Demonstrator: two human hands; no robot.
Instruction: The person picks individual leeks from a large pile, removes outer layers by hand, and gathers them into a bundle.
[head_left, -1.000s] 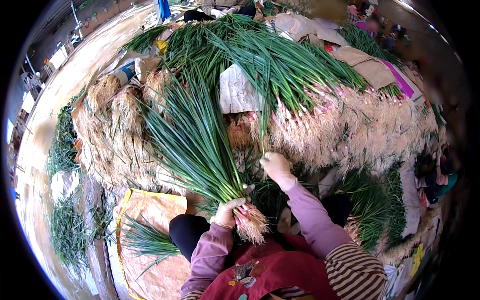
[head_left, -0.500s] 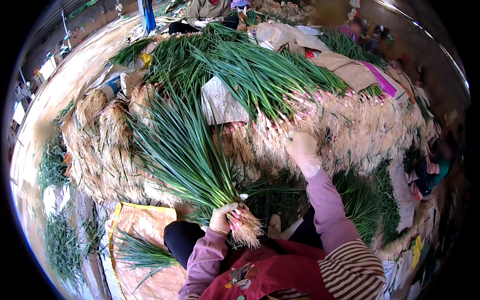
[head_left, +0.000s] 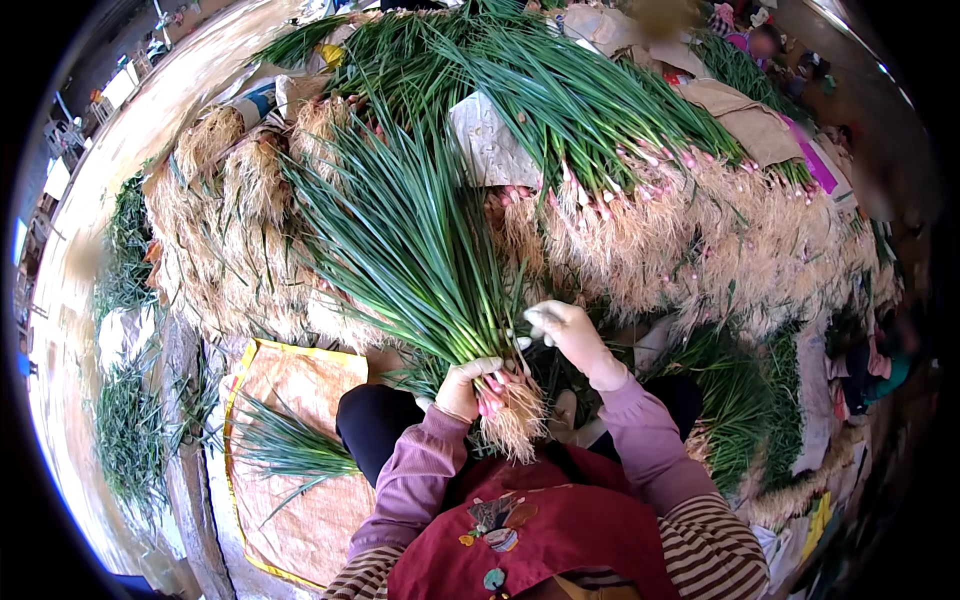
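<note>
My left hand [head_left: 468, 388], in a pale glove, is closed round a thick bunch of spring onions [head_left: 420, 270] just above their pink bulbs. The long green leaves fan up and away to the left, and the pale roots hang toward my lap. My right hand [head_left: 568, 335], gloved too, is beside the bunch on its right with the fingers curled together. Whatever lies between those fingertips is too small to make out. Beyond the hands lies a big heap of spring onions [head_left: 620, 120], bulbs and shaggy roots [head_left: 660, 245] facing me.
An orange-tan sack with a yellow edge [head_left: 300, 490] lies at left with loose green leaves [head_left: 295, 440] on it. A grey-white sheet [head_left: 490, 140] and brown sacking [head_left: 740, 115] cover parts of the heap. More greens [head_left: 735, 390] lie at right. Other people are in the background.
My right hand has come back from the bulbs on the heap to the right side of the held bunch. The view has shifted, so the heap sits higher in the picture.
</note>
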